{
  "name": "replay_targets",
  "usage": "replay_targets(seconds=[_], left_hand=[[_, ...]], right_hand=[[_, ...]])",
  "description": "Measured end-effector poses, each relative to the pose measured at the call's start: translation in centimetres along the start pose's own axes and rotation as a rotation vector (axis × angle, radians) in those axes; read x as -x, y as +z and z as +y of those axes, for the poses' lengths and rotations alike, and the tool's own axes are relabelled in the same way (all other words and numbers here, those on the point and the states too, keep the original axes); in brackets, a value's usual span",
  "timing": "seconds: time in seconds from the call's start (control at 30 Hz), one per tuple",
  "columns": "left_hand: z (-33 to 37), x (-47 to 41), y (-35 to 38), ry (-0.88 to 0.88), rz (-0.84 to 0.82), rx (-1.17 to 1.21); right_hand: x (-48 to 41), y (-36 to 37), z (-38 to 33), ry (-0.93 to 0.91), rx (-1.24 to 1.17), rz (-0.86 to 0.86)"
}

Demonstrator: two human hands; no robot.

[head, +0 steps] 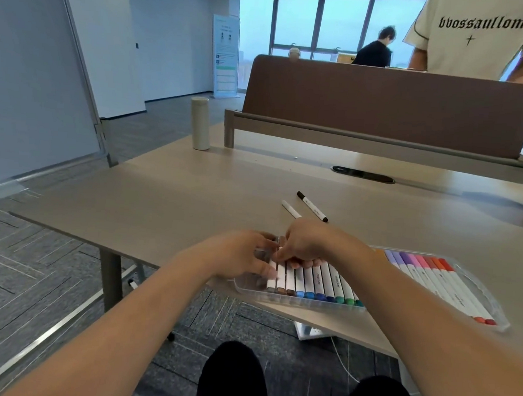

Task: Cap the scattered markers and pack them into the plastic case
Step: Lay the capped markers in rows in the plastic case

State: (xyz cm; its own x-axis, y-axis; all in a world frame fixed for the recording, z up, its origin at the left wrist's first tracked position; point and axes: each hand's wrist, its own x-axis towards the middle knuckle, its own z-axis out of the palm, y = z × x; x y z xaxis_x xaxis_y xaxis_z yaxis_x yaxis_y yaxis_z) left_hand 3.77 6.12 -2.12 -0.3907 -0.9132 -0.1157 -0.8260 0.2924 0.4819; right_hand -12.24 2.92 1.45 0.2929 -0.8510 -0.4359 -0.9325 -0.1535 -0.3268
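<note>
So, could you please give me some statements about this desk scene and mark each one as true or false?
1. A dark-capped marker and a white marker lie loose on the table beyond the hands. True.
2. The bottle lies on its side. False: it stands upright.
3. The left hand and the right hand are both at the plastic case's left end. True.
4. The plastic case is empty. False: a row of markers lies in it.

Table (168,192) holds case (244,284), bottle (200,123), black-capped marker (312,206) (white marker (290,209) beside it).
</note>
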Motion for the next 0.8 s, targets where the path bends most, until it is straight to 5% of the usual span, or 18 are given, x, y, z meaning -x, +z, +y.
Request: replay_targets(seconds=[0.2, 0.4, 0.57, 0.8], left_hand=[[0.3, -0.9, -1.0, -0.037, -0.007, -0.007], [1.4, -3.7, -2.0, -0.053, 0.347, 0.107], [1.2, -7.1, -2.2, -0.088, 0.356, 0.161], [0.5, -9.5, -2.2, -0.119, 0.353, 0.215]], right_hand=[[-0.8, -0.4, 0.9, -0.029, -0.119, -0.004], [-4.2, -1.9, 2.7, 0.04, -0.038, 0.321], [-8.2, -2.8, 3.3, 0.129, 0.074, 0.513], [-10.1, -4.0, 3.1, 0.175, 0.194, 0.43]])
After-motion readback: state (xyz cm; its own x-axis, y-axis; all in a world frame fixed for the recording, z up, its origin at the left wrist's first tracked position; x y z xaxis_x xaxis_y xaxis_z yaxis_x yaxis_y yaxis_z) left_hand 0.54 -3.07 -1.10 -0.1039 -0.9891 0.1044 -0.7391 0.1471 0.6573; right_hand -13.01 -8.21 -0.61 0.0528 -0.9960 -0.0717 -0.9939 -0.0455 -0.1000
